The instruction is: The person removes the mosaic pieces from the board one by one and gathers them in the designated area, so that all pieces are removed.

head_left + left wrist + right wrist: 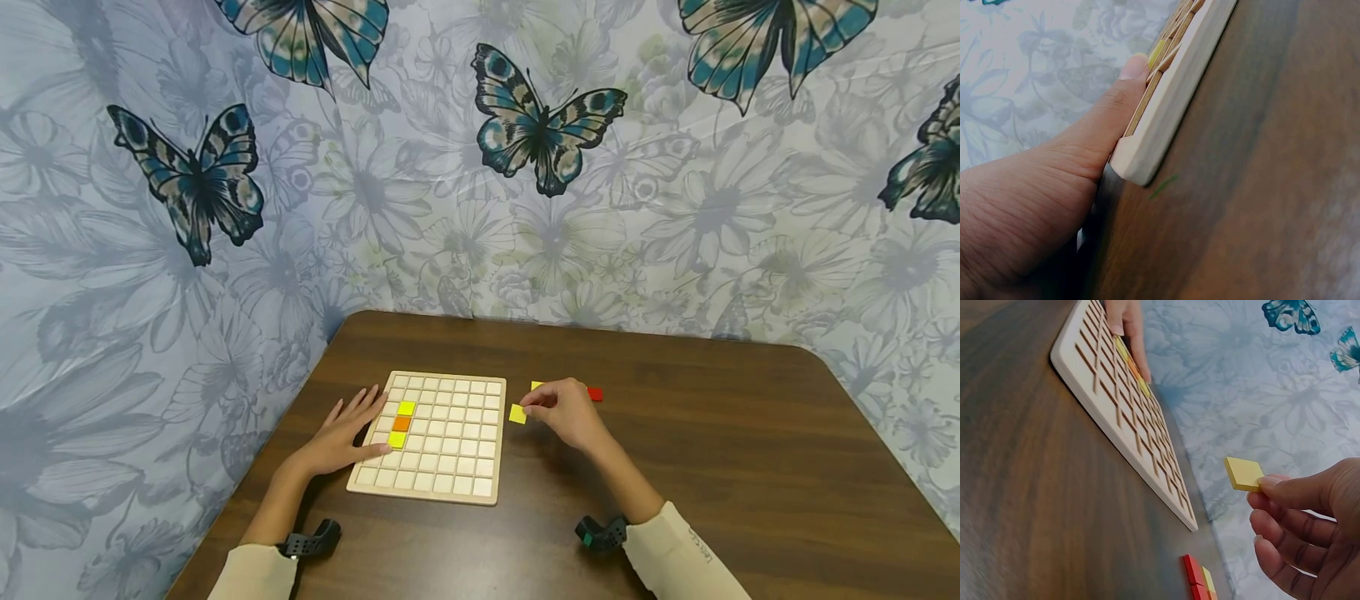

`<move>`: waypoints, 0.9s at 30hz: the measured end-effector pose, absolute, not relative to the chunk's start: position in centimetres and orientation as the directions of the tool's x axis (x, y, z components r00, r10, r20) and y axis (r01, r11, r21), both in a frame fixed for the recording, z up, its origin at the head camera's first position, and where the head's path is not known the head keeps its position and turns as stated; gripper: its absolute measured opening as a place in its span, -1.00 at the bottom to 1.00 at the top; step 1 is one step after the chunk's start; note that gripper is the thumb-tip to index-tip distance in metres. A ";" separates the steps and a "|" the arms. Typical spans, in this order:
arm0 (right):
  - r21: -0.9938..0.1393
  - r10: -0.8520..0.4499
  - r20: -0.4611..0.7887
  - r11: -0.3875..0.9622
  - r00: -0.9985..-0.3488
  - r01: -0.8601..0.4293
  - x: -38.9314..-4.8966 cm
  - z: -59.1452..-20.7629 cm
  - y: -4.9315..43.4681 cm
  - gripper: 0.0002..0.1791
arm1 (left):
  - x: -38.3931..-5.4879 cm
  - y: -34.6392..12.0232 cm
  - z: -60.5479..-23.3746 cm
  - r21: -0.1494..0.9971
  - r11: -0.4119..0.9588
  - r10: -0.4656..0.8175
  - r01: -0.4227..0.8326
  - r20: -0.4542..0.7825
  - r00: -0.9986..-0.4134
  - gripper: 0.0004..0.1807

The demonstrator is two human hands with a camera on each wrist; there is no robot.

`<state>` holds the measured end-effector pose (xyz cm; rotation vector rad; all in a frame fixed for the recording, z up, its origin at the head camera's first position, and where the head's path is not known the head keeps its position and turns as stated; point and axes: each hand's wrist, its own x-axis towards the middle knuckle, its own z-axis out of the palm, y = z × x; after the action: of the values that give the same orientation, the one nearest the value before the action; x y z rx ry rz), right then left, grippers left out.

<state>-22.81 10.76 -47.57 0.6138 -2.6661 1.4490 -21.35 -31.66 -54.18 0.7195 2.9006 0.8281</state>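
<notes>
A pale wooden grid board lies on the table. Two yellow tiles and an orange tile form a column near its left side. My left hand rests along the board's left edge, fingers extended, its thumb beside the lower yellow tile. Just right of the board, my right hand pinches a yellow square tile between thumb and fingers. In the right wrist view that tile is held above the table, its thin edge showing.
Behind the right hand, a red tile and part of another yellow tile lie on the brown table. The right wrist view shows several tiles grouped there, red ones among them. A butterfly-patterned cloth hangs behind the table.
</notes>
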 end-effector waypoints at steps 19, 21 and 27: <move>-0.782 -0.217 0.201 0.553 -0.955 -0.289 -24.0 -46.5 13.7 -0.95 | -21.3 -31.7 -54.2 0.520 0.742 0.445 0.424 0.092 -0.891 0.04; -0.784 -0.215 0.196 0.553 -0.957 -0.284 -24.1 -46.5 14.1 -0.95 | -21.3 -31.7 -54.1 0.518 0.743 0.443 0.424 0.093 -0.892 0.04; -0.793 -0.222 0.180 0.543 -0.958 -0.275 -24.3 -46.4 15.0 -0.93 | -21.2 -31.7 -54.1 0.514 0.744 0.443 0.427 0.098 -0.891 0.05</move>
<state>-24.34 15.00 -46.43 0.4365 -2.7086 1.4081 -21.20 -31.69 -54.05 0.7252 2.9054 0.8445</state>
